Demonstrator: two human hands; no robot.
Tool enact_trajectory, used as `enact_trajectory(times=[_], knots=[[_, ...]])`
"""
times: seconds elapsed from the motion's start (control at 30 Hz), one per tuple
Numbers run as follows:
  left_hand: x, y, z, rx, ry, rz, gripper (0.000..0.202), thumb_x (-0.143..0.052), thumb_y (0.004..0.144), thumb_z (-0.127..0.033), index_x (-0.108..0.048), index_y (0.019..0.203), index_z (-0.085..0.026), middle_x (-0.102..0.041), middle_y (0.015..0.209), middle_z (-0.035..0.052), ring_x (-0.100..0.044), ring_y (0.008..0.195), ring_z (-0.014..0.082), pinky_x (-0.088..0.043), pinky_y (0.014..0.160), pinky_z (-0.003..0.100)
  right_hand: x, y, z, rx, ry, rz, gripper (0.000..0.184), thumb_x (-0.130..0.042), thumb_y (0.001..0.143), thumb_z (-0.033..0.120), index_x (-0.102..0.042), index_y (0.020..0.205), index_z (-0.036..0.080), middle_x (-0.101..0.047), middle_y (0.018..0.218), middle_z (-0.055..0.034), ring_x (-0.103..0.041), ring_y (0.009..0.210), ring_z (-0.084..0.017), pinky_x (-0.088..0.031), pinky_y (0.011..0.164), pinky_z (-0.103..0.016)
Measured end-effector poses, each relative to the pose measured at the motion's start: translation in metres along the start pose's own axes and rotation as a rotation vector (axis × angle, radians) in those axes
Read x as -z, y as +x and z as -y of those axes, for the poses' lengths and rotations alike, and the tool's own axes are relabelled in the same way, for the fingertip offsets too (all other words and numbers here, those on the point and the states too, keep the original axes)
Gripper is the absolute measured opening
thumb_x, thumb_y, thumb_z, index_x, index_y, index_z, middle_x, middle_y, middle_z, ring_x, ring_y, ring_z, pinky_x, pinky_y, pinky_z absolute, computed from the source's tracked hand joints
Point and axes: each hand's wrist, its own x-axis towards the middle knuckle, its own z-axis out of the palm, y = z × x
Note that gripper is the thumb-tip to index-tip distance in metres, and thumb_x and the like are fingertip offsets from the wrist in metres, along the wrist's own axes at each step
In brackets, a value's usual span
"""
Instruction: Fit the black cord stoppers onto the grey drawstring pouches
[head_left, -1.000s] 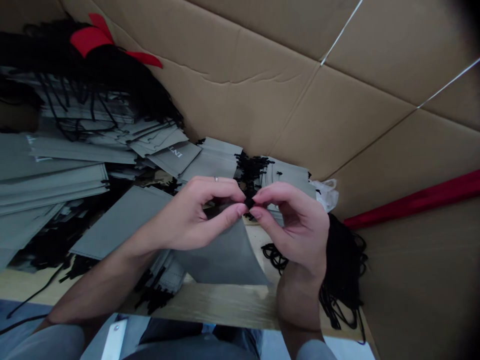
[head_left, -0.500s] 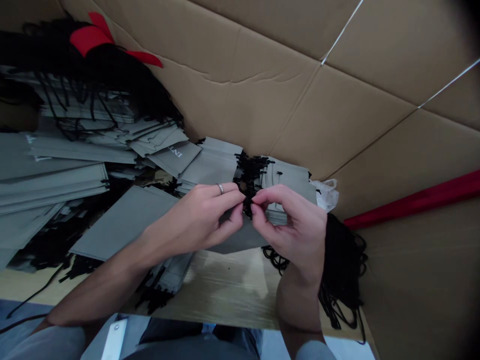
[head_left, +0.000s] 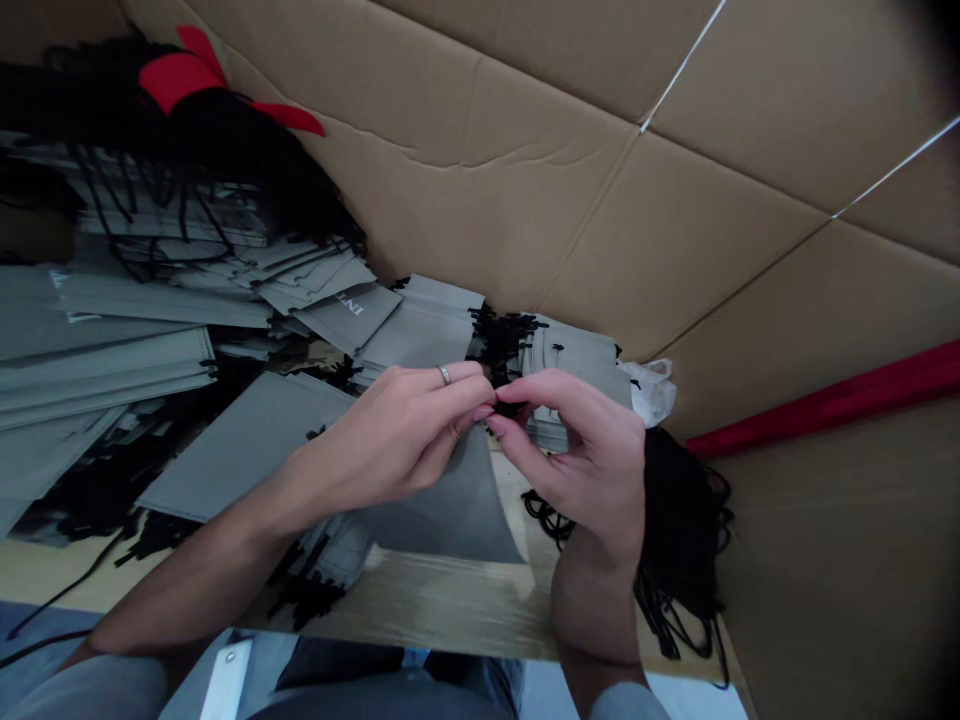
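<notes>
My left hand (head_left: 397, 430), with a ring on one finger, is closed in a pinch at the corner of a flat grey drawstring pouch (head_left: 465, 520). The pouch hangs beneath that hand, over the wooden table. Thumb and forefinger of my right hand (head_left: 589, 450) meet the left fingertips and pinch a short piece of black cord (head_left: 511, 408). Just how the cord joins the pouch is hidden by the fingers. Behind the hands lie more grey pouches (head_left: 427, 320) with black cord ends, and another stack of pouches (head_left: 589, 350) to the right.
Black cords (head_left: 682, 530) hang in a bundle over the table's (head_left: 450, 610) right side. At the left are heaped pouches (head_left: 247, 440) and a black cord bundle tied with a red band (head_left: 180, 80). Cardboard (head_left: 517, 190) walls the back. A clear plastic bag (head_left: 654, 390) lies near it.
The pouch under my hands has swung down and toward me, showing more of its face. My fingertips have come together, and black cord now shows in the right pinch.
</notes>
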Motion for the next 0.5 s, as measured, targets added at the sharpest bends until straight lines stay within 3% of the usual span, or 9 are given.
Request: enact_trajectory(times=[0.13, 0.33, 0.5], knots=[[0.003, 0.000, -0.004, -0.033, -0.051, -0.017, 0.026, -0.044, 0.105, -0.001, -0.061, 0.098, -0.019, -0.059, 0.089, -0.0008, -0.054, 0.074, 0.0119, -0.040, 0.066, 0.028, 0.001, -0.002, -0.006, -0.037, 0.128, -0.036, 0.021, -0.082, 0.093, 0.009, -0.079, 0.106, 0.026, -0.080, 0.090, 0.0019, -0.074, 0.076, -0.014, -0.062, 0.069, -0.029], [0.008, 0.002, -0.007, -0.125, -0.383, -0.003, 0.029, -0.045, 0.098, 0.002, -0.059, 0.092, -0.022, -0.059, 0.083, -0.0014, -0.052, 0.067, 0.0127, -0.043, 0.062, 0.027, -0.010, -0.001, -0.017, -0.014, 0.531, -0.040, 0.016, -0.082, 0.091, 0.013, -0.080, 0.101, 0.025, -0.079, 0.087, 0.0003, -0.073, 0.073, -0.016, -0.062, 0.065, -0.030], [0.009, 0.001, -0.005, -0.062, -0.304, -0.067, 0.022, -0.051, 0.108, -0.005, -0.060, 0.094, -0.020, -0.060, 0.082, -0.0019, -0.054, 0.072, 0.0111, -0.043, 0.065, 0.025, -0.004, -0.002, -0.014, -0.114, 0.475, -0.052, 0.030, -0.084, 0.091, 0.009, -0.080, 0.115, 0.025, -0.078, 0.099, 0.0001, -0.074, 0.082, -0.014, -0.063, 0.072, -0.026]])
